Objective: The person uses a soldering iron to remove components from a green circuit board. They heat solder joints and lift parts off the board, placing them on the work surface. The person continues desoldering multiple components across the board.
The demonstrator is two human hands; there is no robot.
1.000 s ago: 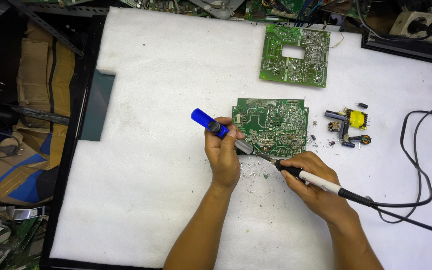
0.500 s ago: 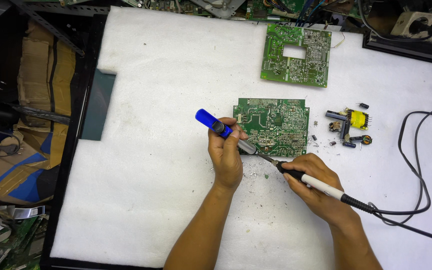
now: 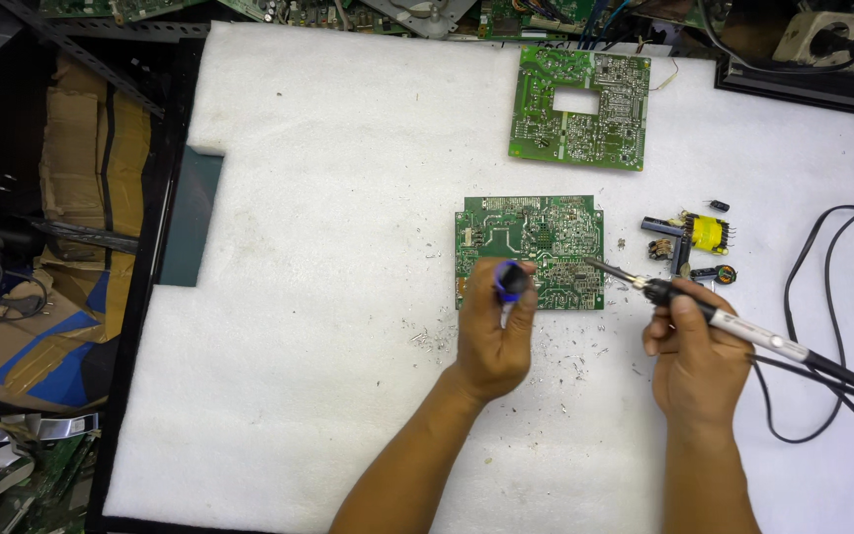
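I see my left hand (image 3: 491, 341) closed around a blue-capped desoldering pump (image 3: 511, 281), held upright over the near edge of the green circuit board (image 3: 531, 247) that lies flat in the middle of the white surface (image 3: 328, 198). My right hand (image 3: 694, 361) grips a soldering iron (image 3: 714, 318) by its dark handle; the metal tip reaches left onto the board's right side. The iron's black cable (image 3: 822, 297) loops off to the right. Just right of the board lie loose parts, among them a yellow-wound transformer (image 3: 706, 233). A second green board with a square cutout (image 3: 579, 107) rests farther away. Small metal bits are scattered near my hands.
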